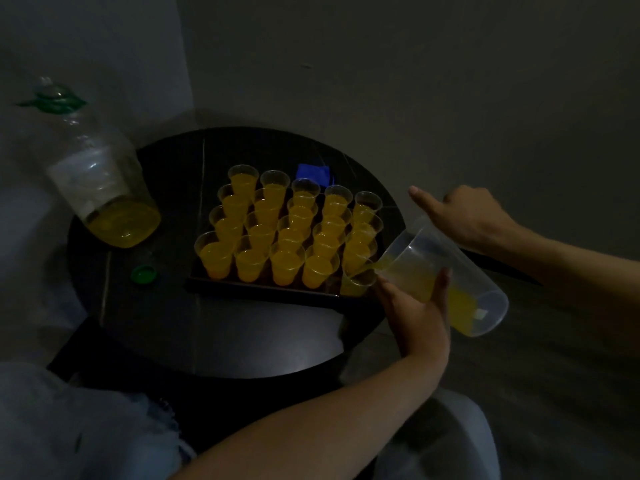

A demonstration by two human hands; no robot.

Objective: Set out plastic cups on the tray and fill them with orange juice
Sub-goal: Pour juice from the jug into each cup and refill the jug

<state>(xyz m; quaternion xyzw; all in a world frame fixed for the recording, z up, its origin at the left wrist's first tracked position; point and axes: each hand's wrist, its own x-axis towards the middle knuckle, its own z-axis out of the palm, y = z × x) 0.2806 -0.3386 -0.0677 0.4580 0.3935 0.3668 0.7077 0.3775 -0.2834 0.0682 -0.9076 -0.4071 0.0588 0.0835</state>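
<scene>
A dark rectangular tray (pixel 263 293) on the round black table holds several clear plastic cups (pixel 287 230) in rows, filled with orange juice. The cup at the tray's near right corner (pixel 356 284) is part full. A clear plastic jug (pixel 464 271) is tilted over it, and juice runs from its spout into that cup. My right hand (pixel 474 216) grips the jug from behind, forefinger stretched out. My left hand (pixel 415 306) cups the jug's underside near the spout.
A large clear bottle (pixel 104 188) with a little juice at its bottom stands at the table's left. Its green cap (pixel 143 273) lies beside the tray. A blue object (pixel 311 173) sits behind the cups. My knees are under the round table's near edge (pixel 242 370).
</scene>
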